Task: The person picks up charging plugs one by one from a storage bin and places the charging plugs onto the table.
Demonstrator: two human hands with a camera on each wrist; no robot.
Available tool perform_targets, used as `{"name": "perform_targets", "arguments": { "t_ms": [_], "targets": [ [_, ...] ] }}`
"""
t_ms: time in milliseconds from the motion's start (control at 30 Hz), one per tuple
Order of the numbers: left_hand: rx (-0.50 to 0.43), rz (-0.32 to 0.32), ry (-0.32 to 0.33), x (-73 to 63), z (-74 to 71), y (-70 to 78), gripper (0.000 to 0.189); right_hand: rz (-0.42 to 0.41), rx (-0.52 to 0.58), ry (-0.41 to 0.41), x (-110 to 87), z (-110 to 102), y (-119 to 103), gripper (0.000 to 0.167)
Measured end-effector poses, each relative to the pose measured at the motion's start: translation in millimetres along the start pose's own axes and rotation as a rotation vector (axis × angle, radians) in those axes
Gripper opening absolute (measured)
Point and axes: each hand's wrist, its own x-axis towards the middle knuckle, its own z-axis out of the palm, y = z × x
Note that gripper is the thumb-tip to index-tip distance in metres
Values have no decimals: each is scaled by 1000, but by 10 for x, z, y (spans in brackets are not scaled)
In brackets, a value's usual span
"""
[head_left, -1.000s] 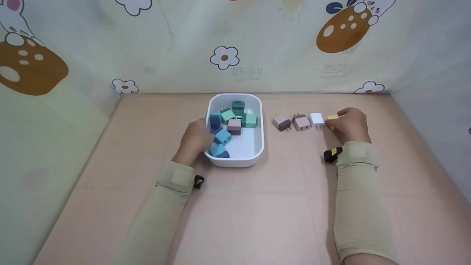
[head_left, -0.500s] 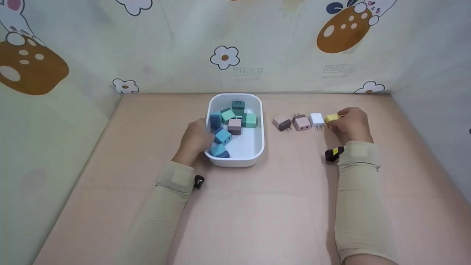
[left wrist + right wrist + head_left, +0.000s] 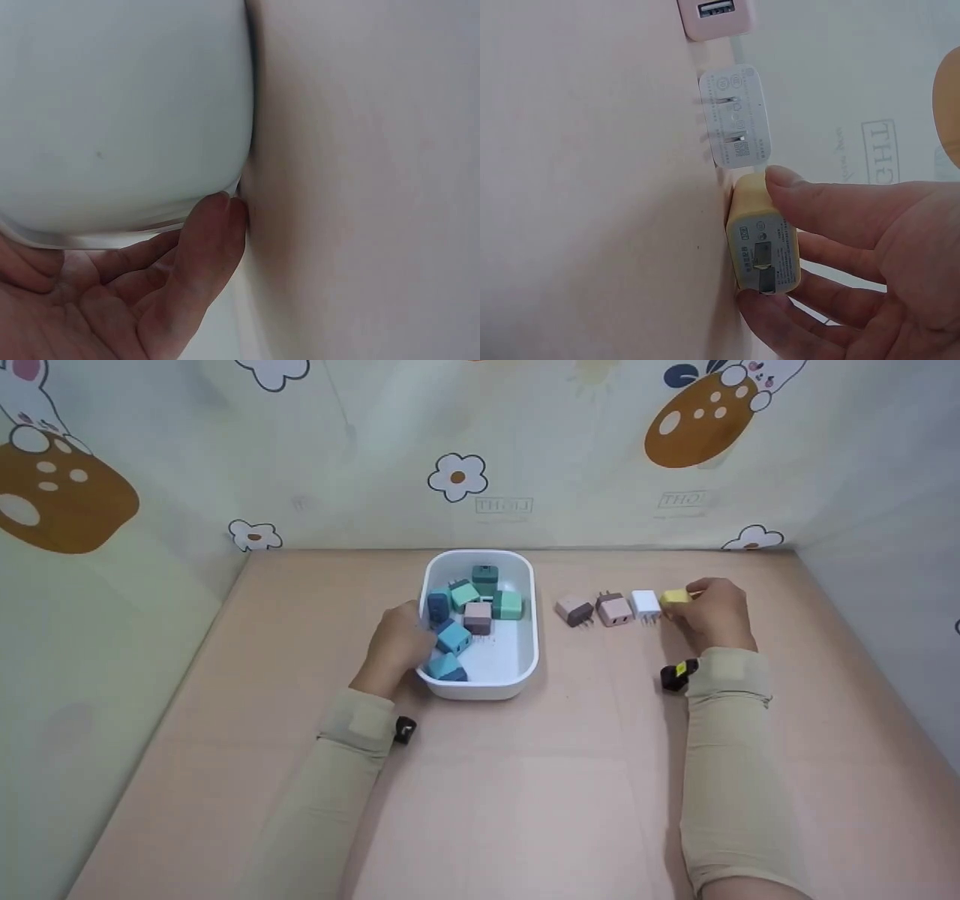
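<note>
My right hand [image 3: 720,611] pinches a yellow charger plug [image 3: 763,240] between thumb and fingers, low over the tabletop. In the right wrist view its labelled face with the prongs is turned to the camera. Just left of it stands a white charger plug [image 3: 645,605], prongs showing. Further left come a pink charger plug [image 3: 615,611] and a pink-and-brown one [image 3: 574,611], making a row. My left hand [image 3: 401,641] grips the left side of a white plastic tub [image 3: 525,675], with the thumb near its base in the left wrist view. Some fingers are hidden behind the wall.
Inside the tub lie several charger plugs, among them a green one [image 3: 508,605], a blue one [image 3: 454,637] and a mauve one [image 3: 478,619]. A wall covering [image 3: 360,450] with printed flowers rises behind the pink tabletop [image 3: 525,795].
The yellow charger plug has turned in my right hand, so more of its yellow side shows now beside the white one. My left hand and the tub have stayed in place.
</note>
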Motion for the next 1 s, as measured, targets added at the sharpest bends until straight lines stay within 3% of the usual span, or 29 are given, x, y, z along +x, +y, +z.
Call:
{"name": "perform_targets", "arguments": {
  "t_ms": [267,633,1000],
  "targets": [
    [-4,19,-6,4,-8,2,53,-76,10,16,-18,-21,11,70],
    [13,8,-8,9,-2,1,52,-16,75,6,-73,-83,-82,53],
    [18,12,-12,13,-4,-2,52,-133,7,40,-185,-196,-253,51]
  ]
}}
